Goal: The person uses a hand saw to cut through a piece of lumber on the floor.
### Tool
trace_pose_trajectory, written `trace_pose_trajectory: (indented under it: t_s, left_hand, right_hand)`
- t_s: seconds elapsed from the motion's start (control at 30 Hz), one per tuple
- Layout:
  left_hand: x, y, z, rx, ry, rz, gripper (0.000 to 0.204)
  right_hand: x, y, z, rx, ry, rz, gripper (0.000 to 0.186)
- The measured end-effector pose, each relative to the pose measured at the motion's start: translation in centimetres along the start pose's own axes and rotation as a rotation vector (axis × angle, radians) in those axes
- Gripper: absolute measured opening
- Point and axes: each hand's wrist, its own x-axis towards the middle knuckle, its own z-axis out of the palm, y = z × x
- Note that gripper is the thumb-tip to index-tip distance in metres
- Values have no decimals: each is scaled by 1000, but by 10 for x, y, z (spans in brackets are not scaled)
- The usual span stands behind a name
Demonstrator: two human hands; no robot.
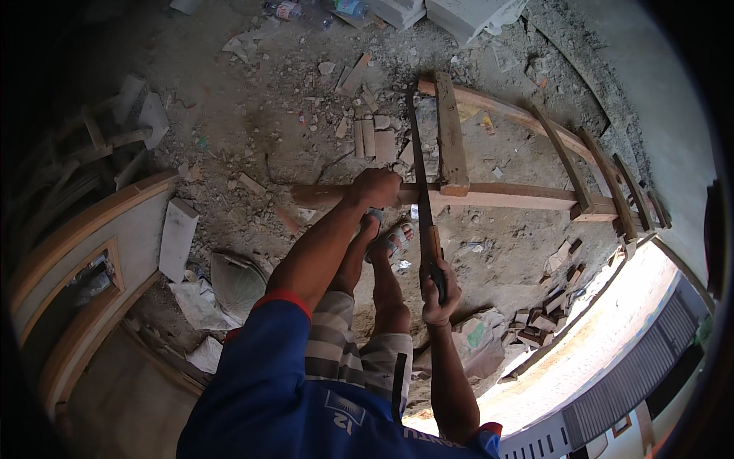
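My right hand (442,295) is closed round the handle of a handsaw (419,157). The long dark blade points away from me and crosses the near rail of a wooden ladder-like frame (520,195), close to its first crosspiece (451,134). Left of the blade, my left hand (376,188) grips that same rail, whose end (313,196) sticks out past my fist. Whether the teeth have cut into the wood cannot be made out. The far tip of the blade lies beside the end of the far rail (489,99).
Rubble and tile pieces (375,141) litter the dirt floor round my sandalled feet (391,243). A wood-framed panel (115,252) and a white slab (177,237) stand at left. Broken bricks (543,321) lie at right, by a bright opening. White blocks (466,17) and plastic bottles (287,10) are at the far side.
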Motion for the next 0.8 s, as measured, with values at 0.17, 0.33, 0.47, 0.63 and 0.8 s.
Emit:
trace_pose_trajectory:
  t_s: [0.17, 0.33, 0.47, 0.63, 0.8]
  left_hand:
    - [-6, 2, 17, 13, 10, 27, 40]
    - [-7, -1, 0, -24, -33, 17, 38]
    - [-8, -4, 14, -20, 30, 17, 39]
    - [-13, 4, 13, -27, 4, 18, 37]
    - [-21, 2, 44, -28, -45, 30, 45]
  right_hand:
    - [1, -19, 4, -27, -55, 80, 45]
    - [-32, -117, -44, -94, -123, 238, 43]
    - [-128, -175, -116, -156, -138, 392, 44]
    - [-13, -69, -22, -167, -74, 175, 40]
    - [54, -48, 23, -77, -64, 130, 39]
